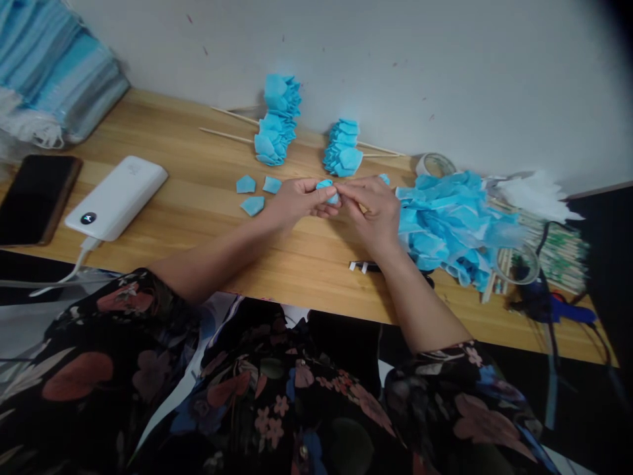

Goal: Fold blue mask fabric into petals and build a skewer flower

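My left hand (pixel 297 201) and my right hand (pixel 373 211) meet above the middle of the wooden table (pixel 198 198). Both pinch a small blue fabric bud (pixel 328 190) between their fingertips, fingers closed on it. Three loose blue fabric petals (pixel 253 193) lie just left of my left hand. Two finished blue fabric flowers on wooden sticks (pixel 277 122) (pixel 342 148) lie by the wall behind my hands. A heap of blue fabric scraps (pixel 450 221) sits right beside my right hand.
A white power bank (pixel 117 196) with a cable and a black phone (pixel 37 198) lie at the left. Stacked blue masks (pixel 54 72) fill the far left corner. A tape roll (pixel 434 163), sticks and a blue glue gun (pixel 548 303) crowd the right end.
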Action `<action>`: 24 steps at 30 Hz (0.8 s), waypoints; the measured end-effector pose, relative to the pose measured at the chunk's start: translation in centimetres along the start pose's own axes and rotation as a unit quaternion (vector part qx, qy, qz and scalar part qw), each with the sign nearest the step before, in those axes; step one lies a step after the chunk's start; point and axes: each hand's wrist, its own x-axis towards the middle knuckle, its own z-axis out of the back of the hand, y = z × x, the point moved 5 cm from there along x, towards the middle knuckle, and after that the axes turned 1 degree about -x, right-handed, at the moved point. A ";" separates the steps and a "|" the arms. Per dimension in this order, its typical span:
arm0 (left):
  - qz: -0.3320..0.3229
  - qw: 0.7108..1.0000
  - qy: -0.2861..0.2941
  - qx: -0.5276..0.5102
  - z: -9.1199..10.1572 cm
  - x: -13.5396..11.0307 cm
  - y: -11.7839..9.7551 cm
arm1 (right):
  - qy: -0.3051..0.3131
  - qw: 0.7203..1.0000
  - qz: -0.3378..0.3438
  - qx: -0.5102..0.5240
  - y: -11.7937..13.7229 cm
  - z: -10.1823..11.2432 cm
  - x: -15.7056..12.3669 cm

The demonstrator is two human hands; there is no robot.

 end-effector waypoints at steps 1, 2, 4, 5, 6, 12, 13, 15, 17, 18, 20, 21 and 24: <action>-0.003 1.000 0.000 0.001 0.0 0.0 0.0 | -0.002 1.000 0.004 0.002 0.0 0.0 0.0; -0.004 1.000 -0.002 0.002 0.0 0.0 0.0 | -0.004 1.000 0.008 0.003 0.1 -0.1 0.0; 0.001 1.000 -0.009 0.005 0.0 0.0 0.0 | -0.004 1.000 0.011 -0.002 0.2 -0.1 0.0; 0.006 1.000 -0.014 0.006 0.1 0.0 -0.1 | -0.005 1.000 0.010 -0.004 0.3 -0.1 0.0; 0.012 1.000 -0.019 0.005 0.1 0.0 -0.1 | -0.009 1.000 0.007 -0.004 0.5 0.0 0.0; 0.034 0.998 -0.028 -0.054 0.4 0.0 -0.3 | -0.022 1.000 0.000 0.014 1.4 0.6 0.0; 0.030 0.997 -0.026 -0.067 0.4 0.1 -0.3 | -0.011 1.000 0.008 0.012 1.6 0.5 0.0; 0.024 0.996 -0.025 -0.086 0.6 0.1 -0.3 | 0.015 1.000 0.027 -0.001 1.8 0.3 0.0; 0.022 0.994 -0.021 -0.103 0.6 0.2 -0.2 | 0.034 0.998 0.046 -0.031 1.8 0.0 0.0; 0.024 0.993 -0.018 -0.112 0.5 0.2 -0.2 | 0.039 0.997 0.054 -0.048 1.8 -0.1 0.0; 0.028 0.992 -0.013 -0.126 0.4 0.2 -0.1 | 0.037 0.994 0.071 -0.072 1.5 -0.2 -0.1; 0.029 0.991 -0.010 -0.131 0.3 0.1 -0.1 | 0.033 0.993 0.079 -0.077 1.4 -0.3 -0.1; 0.033 0.989 -0.002 -0.142 0.2 0.1 0.1 | 0.027 0.992 0.092 -0.077 1.1 -0.5 -0.1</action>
